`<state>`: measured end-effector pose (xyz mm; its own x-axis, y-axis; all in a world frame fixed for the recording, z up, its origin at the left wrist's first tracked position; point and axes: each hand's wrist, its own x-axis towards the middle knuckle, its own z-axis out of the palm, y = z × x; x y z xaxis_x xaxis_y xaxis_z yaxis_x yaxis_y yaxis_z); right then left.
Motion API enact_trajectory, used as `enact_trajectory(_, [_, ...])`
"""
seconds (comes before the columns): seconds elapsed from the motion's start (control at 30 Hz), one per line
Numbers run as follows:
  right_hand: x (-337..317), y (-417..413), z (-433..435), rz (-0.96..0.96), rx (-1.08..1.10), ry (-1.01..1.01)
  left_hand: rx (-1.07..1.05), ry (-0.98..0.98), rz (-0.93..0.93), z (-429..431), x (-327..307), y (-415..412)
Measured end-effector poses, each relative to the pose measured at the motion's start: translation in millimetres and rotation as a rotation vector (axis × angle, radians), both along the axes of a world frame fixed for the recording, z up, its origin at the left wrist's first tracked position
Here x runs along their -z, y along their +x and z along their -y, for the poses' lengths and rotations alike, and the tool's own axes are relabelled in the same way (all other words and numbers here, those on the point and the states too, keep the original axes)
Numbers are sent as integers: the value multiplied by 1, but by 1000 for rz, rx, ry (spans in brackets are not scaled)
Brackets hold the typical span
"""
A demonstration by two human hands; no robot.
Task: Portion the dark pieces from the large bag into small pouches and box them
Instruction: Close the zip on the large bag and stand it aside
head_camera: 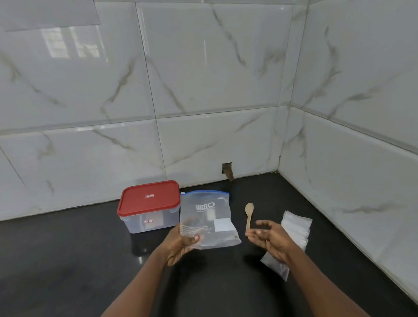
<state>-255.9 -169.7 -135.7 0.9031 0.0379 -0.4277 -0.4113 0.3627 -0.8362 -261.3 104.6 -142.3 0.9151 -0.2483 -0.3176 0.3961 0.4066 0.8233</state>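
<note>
Only the left hand holds something

Nearest, the left hand (181, 245) grips the large bag (209, 219) by its lower left corner, thumb on the front, over the black counter (62, 265). At 3 o'clock from it the right hand (269, 238) is open, fingers relaxed, holding nothing. Just beyond, again at 3 o'clock, lie the small pouches (296, 229). The wooden spoon (249, 214) lies at 12 o'clock from this hand. Farther, at 10 o'clock from the bag, stands the box (148, 223), its red lid (149, 197) on.
</note>
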Motion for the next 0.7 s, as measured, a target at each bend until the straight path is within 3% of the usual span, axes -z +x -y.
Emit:
enact_trajectory(0.17, [-2,-10,-29,-122,-301,-184,2,-51,-48,18,9,-10])
enact_trajectory(0.43, [13,-6,-36,-180,-7,-241,15,16,-98,20,15,-12])
enact_trajectory(0.7, [13,-10,-26,-240,-265,-130,303,10,-135,12,13,-26])
